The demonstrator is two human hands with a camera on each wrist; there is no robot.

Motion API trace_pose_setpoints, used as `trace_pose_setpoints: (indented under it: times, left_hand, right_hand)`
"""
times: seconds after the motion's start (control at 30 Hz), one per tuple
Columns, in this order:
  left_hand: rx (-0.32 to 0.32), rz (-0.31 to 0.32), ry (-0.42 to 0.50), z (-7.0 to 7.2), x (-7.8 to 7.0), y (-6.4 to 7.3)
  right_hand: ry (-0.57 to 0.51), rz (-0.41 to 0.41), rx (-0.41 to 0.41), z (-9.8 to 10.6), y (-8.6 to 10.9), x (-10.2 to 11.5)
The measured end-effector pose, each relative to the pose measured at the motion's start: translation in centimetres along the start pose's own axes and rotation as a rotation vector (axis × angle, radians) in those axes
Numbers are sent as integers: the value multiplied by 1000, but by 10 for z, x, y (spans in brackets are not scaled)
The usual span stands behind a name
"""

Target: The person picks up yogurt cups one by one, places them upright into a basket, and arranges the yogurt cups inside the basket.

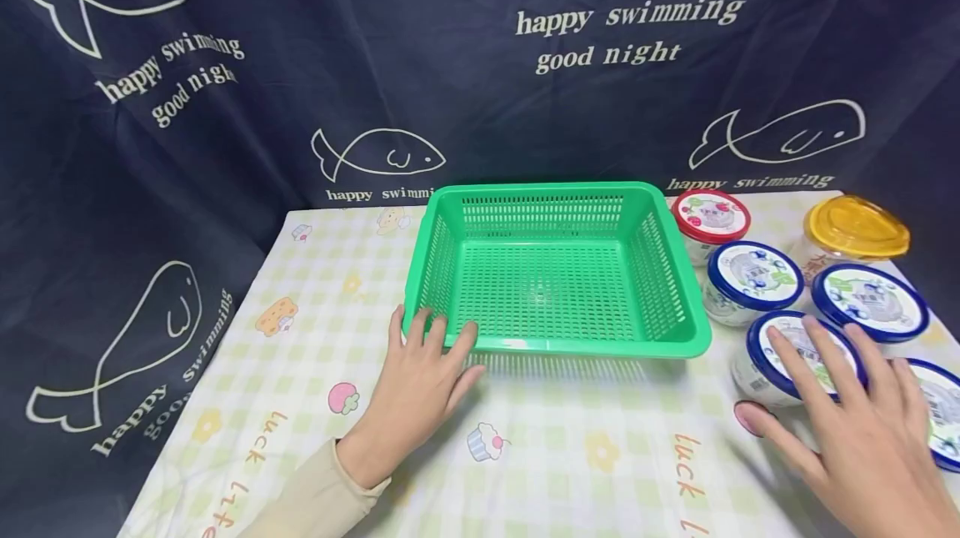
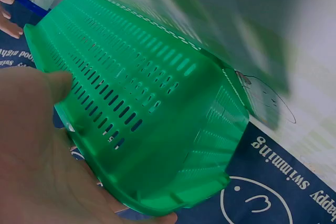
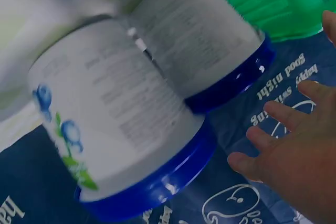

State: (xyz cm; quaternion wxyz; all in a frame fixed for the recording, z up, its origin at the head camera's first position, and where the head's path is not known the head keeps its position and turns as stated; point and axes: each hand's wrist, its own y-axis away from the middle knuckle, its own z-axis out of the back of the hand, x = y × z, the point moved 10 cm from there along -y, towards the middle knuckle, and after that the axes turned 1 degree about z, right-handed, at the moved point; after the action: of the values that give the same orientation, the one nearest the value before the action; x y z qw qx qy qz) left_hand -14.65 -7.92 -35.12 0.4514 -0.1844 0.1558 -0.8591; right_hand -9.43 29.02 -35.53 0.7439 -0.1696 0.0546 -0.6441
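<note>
Down at the fingers, nothing was clasped! The right hand (image 1: 862, 442) had its own spread and straight above the nearest blue-lidded tub (image 1: 771, 371), thumb clear of the side; whether a fingertip met the lid, I couldn't tell. Over at the eight o'clock corner of the green basket (image 1: 570, 346), the left hand (image 1: 416, 384) draped loose fingers over the rim, no clench to be seen.

How far along? Barely off the mark, by the look of it: nothing sat inside the basket, all six lidded containers stood outside it, and any handling of them seemed left to do.

And what a line-up! That nearest tub stood upright at eleven o'clock from the right hand, pale-bodied under deep blue, its round label half hidden by the fingers. At twelve from the hand came a second blue-lidded tub (image 1: 870, 303); between two and three, a third blue-lidded tub (image 1: 942, 409), cut by the view's edge. Eleven o'clock from the nearest, a fourth blue-lidded tub (image 1: 754, 275), then a red-lidded tub (image 1: 711, 217) just beside the basket; at one, a yellow-lidded jar (image 1: 857, 227).

The basket itself, slotted plastic throughout, sat upright on the checked worktop (image 1: 547, 471); at twelve hung a navy curtain (image 1: 450, 62) of white fish.
</note>
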Motion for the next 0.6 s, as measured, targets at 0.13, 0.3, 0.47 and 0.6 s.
trace_pose_setpoints:
  times: [0.13, 0.3, 0.47, 0.6]
  left_hand:
    - [-23, -4, 12, 1, 0, -2]
    - [-42, -4, 52, 0, 4, -2]
    - [-40, -9, 90, -3, 7, -1]
    - [-49, -16, 87, -4, 8, 0]
  right_hand:
    - [-34, -34, -74, 11, 1, -13]
    - [-118, -2, -308, 34, 3, -24]
    - [-192, -34, -406, 42, 8, -42]
    - [-231, -106, -383, 36, 12, -57]
